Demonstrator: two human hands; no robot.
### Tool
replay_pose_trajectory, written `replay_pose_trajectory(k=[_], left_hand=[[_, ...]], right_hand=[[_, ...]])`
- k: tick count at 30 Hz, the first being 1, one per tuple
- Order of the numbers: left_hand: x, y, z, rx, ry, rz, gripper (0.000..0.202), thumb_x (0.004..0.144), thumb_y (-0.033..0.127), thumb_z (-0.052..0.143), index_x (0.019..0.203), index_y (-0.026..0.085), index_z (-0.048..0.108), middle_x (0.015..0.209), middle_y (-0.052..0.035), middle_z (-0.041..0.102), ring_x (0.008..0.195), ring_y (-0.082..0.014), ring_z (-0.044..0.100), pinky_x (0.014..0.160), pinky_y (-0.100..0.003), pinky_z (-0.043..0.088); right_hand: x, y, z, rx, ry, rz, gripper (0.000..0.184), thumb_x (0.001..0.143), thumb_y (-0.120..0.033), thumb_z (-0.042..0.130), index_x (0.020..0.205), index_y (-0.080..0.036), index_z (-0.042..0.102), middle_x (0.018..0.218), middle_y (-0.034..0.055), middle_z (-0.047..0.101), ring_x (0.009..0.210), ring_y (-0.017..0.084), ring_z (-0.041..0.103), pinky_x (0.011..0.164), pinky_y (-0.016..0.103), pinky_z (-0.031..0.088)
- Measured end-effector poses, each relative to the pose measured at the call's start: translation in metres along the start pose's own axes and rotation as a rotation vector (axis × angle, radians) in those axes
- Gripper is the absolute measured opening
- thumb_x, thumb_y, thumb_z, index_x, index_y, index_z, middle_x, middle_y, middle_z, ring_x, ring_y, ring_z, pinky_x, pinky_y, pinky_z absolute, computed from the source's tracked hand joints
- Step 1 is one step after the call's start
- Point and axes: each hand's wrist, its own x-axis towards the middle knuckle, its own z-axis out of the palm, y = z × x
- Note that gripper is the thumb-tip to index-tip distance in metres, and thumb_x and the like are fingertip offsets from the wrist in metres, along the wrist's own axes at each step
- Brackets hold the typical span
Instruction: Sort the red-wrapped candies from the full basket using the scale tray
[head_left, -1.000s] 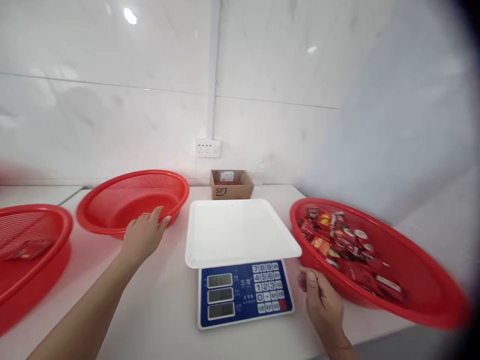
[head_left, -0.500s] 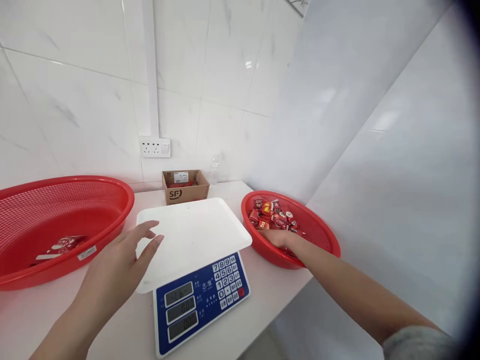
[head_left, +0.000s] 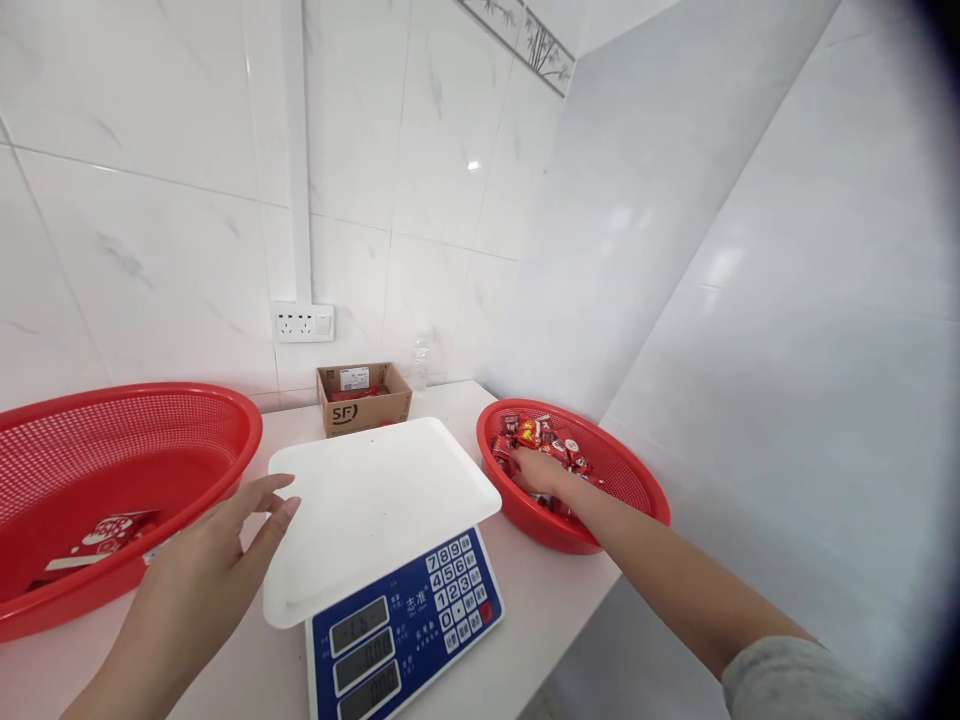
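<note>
My left hand [head_left: 217,550] hovers over the left edge of the scale's white pan [head_left: 382,510], fingers apart and holding nothing. The pan is bare. Below it is the scale's blue keypad panel [head_left: 420,630] with small grey displays. My right hand [head_left: 538,472] reaches into the smaller red basket [head_left: 630,470] on the right. Its fingers are curled down on small red-wrapped candies [head_left: 551,440], and the fingertips are partly hidden among them.
A large red basket [head_left: 187,400] stands at the left with a red and white packet [head_left: 112,535] inside. Behind the scale are a small cardboard box [head_left: 367,408] and a clear plastic bottle [head_left: 420,362]. Walls close off the back and right; the table [head_left: 525,610] ends at the front right.
The view has tilted up slightly, so things sit lower. My right hand has shifted within the basket, and its fingers show more. My left hand stays open beside the pan.
</note>
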Motion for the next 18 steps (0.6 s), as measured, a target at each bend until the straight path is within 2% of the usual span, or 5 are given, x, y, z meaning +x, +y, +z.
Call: replay_pose_trajectory(k=[4, 7, 10, 14, 18], left_hand=[[0.0, 0.001, 0.003, -0.007, -0.01, -0.006, 0.043, 0.083, 0.057, 0.038, 0.111, 0.03, 0.058, 0.109, -0.0036, 0.069, 0.092, -0.0249, 0.067, 0.061, -0.029, 0.053], [-0.002, 0.0, 0.004, -0.013, -0.033, -0.002, 0.045, 0.083, 0.058, 0.036, 0.112, 0.031, 0.057, 0.113, -0.0035, 0.068, 0.096, -0.0249, 0.065, 0.061, -0.029, 0.053], [-0.003, 0.0, 0.003, -0.02, -0.038, -0.006, 0.046, 0.084, 0.058, 0.035, 0.113, 0.03, 0.057, 0.114, -0.0038, 0.067, 0.094, -0.0245, 0.066, 0.061, -0.029, 0.053], [-0.003, 0.001, 0.003, -0.037, -0.043, 0.003, 0.046, 0.083, 0.058, 0.035, 0.113, 0.03, 0.057, 0.115, -0.0022, 0.067, 0.092, -0.0234, 0.066, 0.065, -0.03, 0.053], [-0.004, 0.006, 0.003, -0.064, -0.061, 0.022, 0.046, 0.084, 0.057, 0.035, 0.114, 0.03, 0.057, 0.112, -0.0021, 0.068, 0.08, -0.0208, 0.067, 0.068, -0.031, 0.053]], right_hand=[[0.02, -0.004, -0.013, -0.034, -0.042, -0.053, 0.035, 0.088, -0.033, 0.055, 0.119, -0.018, 0.053, 0.123, 0.0086, 0.053, 0.104, 0.022, 0.056, 0.086, 0.044, 0.048], [0.026, -0.015, -0.007, -0.027, -0.081, -0.092, 0.037, 0.088, -0.032, 0.056, 0.122, -0.019, 0.052, 0.126, 0.0092, 0.051, 0.105, 0.022, 0.055, 0.086, 0.044, 0.048], [0.025, -0.022, 0.002, -0.009, -0.075, -0.083, 0.029, 0.089, -0.032, 0.053, 0.116, -0.02, 0.056, 0.123, 0.0082, 0.054, 0.102, 0.02, 0.057, 0.086, 0.041, 0.049], [0.026, -0.016, -0.002, 0.051, 0.0, -0.048, 0.029, 0.089, -0.033, 0.054, 0.113, -0.018, 0.057, 0.116, 0.0073, 0.058, 0.097, 0.019, 0.059, 0.083, 0.04, 0.05], [0.027, -0.006, -0.017, 0.141, 0.169, 0.041, 0.032, 0.09, -0.035, 0.052, 0.117, -0.018, 0.055, 0.117, 0.0077, 0.057, 0.099, 0.02, 0.058, 0.084, 0.042, 0.049]])
